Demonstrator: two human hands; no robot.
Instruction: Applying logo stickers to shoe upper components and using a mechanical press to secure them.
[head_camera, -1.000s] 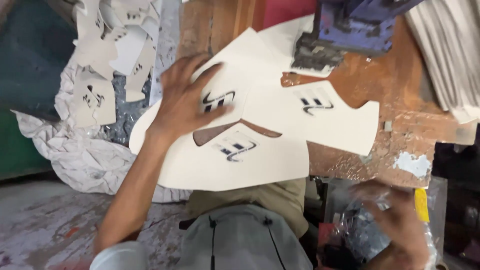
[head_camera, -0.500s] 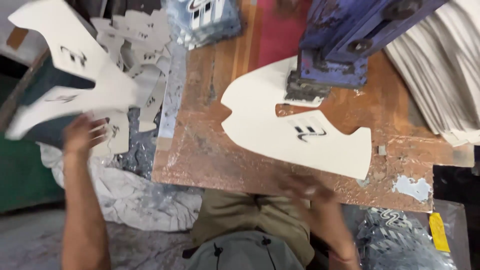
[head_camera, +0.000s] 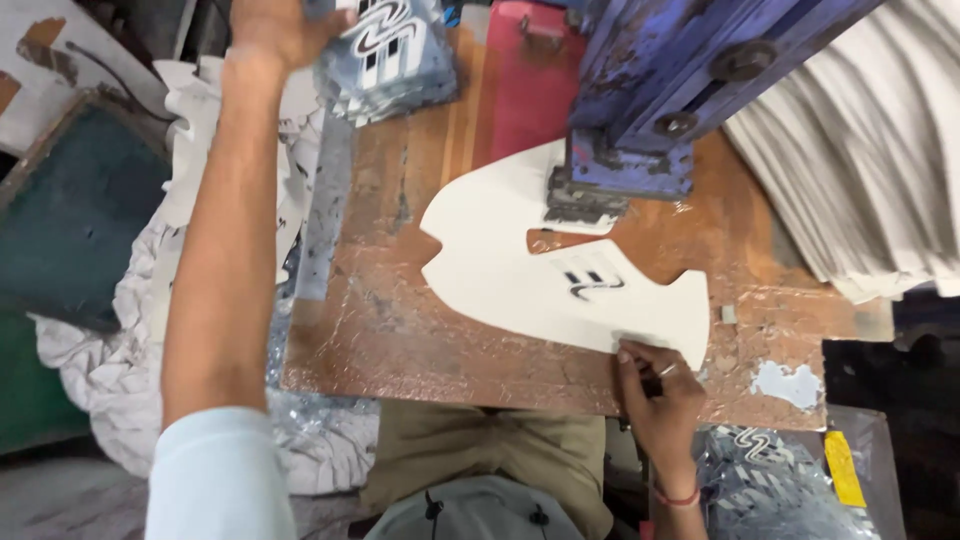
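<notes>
Pinching the white cut sheet near the tabletop's front edge, right hand; left hand fingers curled onto the far-edge printed stack.

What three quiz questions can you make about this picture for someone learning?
1. True or false: the right hand touches the lower edge of the white cut-out sheet.
2. The left hand reaches to: A) the stack of printed pieces, B) the blue press, C) the pile of white sheets.
3. What colour is the mark printed on the white cut-out sheet?

Key: 1 true; 2 A; 3 black.
</notes>
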